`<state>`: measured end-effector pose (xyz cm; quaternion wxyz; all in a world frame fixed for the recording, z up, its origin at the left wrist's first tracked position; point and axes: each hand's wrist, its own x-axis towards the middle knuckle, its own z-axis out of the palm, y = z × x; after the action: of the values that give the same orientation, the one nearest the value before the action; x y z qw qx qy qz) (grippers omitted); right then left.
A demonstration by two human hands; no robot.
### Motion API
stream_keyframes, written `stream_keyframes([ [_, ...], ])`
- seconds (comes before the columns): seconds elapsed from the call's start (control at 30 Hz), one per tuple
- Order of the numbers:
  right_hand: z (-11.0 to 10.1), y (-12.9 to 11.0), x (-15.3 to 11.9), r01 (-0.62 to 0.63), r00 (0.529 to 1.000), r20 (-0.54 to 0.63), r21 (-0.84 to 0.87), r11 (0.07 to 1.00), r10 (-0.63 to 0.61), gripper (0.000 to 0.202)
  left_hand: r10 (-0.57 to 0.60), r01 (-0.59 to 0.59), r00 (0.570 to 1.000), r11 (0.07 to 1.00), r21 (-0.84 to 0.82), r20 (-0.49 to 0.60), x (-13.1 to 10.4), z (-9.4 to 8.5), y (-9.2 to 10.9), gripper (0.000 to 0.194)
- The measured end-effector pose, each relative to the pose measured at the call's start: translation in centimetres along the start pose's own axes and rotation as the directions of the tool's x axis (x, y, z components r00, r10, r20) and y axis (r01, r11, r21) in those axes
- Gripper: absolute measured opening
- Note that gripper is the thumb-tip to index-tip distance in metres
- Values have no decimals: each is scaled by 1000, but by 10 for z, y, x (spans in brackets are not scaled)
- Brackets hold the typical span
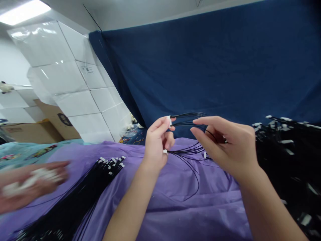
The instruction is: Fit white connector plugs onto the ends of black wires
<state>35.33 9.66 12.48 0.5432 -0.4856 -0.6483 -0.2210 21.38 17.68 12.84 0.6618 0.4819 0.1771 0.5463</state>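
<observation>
My left hand (159, 137) pinches a white plug connector (169, 121) between thumb and forefinger, with thin black wires (188, 114) running from it to the right. Below, at the curled lower fingers of that hand, sits a second small white connector (165, 151) with its own fan of black wires. Facing it, my right hand (225, 142) keeps thumb and forefinger apart, while its other fingers curl around the wires in the palm. What lies deeper in that palm is mostly hidden. Another white connector (205, 155) hangs just below the right thumb.
On the purple cloth (195, 214), a bundle of black wires (75, 197) with white ends lies at left. A larger wire pile (283, 174) fills the right. Another person's blurred hand (35, 184) holds white pieces at far left. White boxes (72, 80) and a blue curtain (205, 67) stand behind.
</observation>
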Motion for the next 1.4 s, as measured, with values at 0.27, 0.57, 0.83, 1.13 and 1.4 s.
stream_keyframes([
  [0.27,-10,4,4,-144,989,41,128,981,139,10,-134,113,989,958,-264,-61,7,-4,5,13],
  [0.57,-13,4,3,-282,945,259,344,896,198,18,-137,125,990,869,-479,10,13,-19,11,21],
  [0.83,-15,3,3,-313,701,708,197,929,86,16,-89,92,996,863,-497,30,15,-26,14,31],
  [1.13,-11,7,2,-288,713,689,121,950,128,22,-85,125,991,874,-470,106,16,-28,10,26],
  [1.4,-2,12,2,-454,865,330,197,869,378,28,-69,169,975,848,-502,213,16,-31,9,23],
])
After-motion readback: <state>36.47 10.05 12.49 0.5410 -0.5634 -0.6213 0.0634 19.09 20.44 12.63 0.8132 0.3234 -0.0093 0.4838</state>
